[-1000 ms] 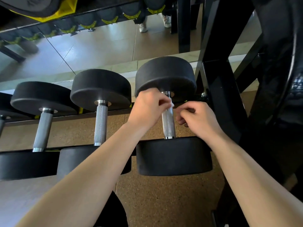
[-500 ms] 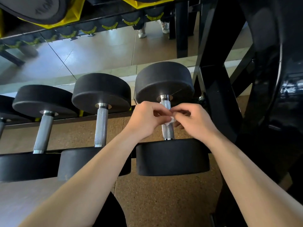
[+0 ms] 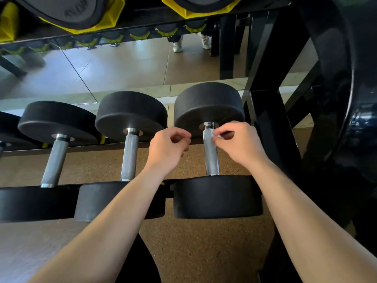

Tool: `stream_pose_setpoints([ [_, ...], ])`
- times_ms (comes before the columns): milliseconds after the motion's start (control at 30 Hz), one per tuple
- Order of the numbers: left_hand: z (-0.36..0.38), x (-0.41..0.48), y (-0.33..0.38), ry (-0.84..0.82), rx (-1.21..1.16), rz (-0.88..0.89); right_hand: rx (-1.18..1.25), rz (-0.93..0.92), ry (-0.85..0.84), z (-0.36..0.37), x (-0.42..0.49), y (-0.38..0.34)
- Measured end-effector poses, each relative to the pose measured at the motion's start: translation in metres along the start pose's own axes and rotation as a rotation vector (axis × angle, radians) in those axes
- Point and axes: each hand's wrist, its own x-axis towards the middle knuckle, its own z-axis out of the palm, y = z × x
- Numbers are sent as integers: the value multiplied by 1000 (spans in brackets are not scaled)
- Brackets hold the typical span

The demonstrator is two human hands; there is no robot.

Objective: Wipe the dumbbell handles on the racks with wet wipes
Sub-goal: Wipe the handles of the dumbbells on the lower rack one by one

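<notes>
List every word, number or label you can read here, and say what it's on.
Raised lettering on the top-left weight: too blurred to read.
Dumbbells and wipe: no text visible.

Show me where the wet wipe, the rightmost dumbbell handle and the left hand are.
wet wipe (image 3: 216,136), head view, white crumpled bit beside the handle.
rightmost dumbbell handle (image 3: 211,155), head view, middle of the knurled bar.
left hand (image 3: 168,149), head view, back of the hand.

Three whole dumbbells (image 3: 211,152), part of a fourth (image 3: 8,129), two hands (image 3: 168,149), one wipe (image 3: 217,136).
</notes>
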Motion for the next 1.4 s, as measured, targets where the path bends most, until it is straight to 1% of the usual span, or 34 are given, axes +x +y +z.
stream_pose_setpoints([
  [100,0,-2,-4,-13,8,-22,-38,-7,-45,-4,-5,4],
  [167,2,-5,-3,-28,18,-27,-61,28,-106,-5,-12,4],
  [233,5,-7,0,-47,23,-24,-67,90,-213,-10,-18,3],
  [333,6,-12,7,-75,32,-9,1,213,-420,-19,-23,3],
  [367,6,-12,9,-79,33,-8,27,233,-431,-21,-22,3],
  [400,4,-12,11,-80,34,-9,72,254,-387,-20,-20,2],
  [467,1,-11,14,-77,39,-14,178,284,-201,-14,-15,1],
  [533,-2,-9,15,-67,59,-10,189,258,-46,-6,-9,-1],
  [567,-3,-8,15,-61,72,-10,178,248,-13,-2,-7,-2],
  [633,-5,-5,14,-57,94,-20,153,258,-42,-1,-9,-2],
  [700,-5,-2,14,-61,110,-45,102,272,-181,-8,-14,-1],
  [767,-5,-1,18,-69,133,-78,34,266,-369,-18,-18,-1],
  [800,-6,-1,21,-79,154,-86,-4,248,-440,-22,-17,-3],
  [833,-7,-2,24,-93,182,-90,-24,229,-470,-26,-17,-6],
  [967,-25,-11,29,-146,262,-109,91,189,-351,-31,-11,-26],
  [1100,-57,-14,22,-189,223,-86,163,110,-368,-6,-6,-58],
  [1167,-78,-11,12,-151,237,-54,154,67,-394,14,0,-76],
  [1267,-115,0,-10,-90,287,-8,136,49,-376,48,6,-103],
  [1400,-144,4,-44,-10,226,-25,103,62,-306,104,6,-141],
])
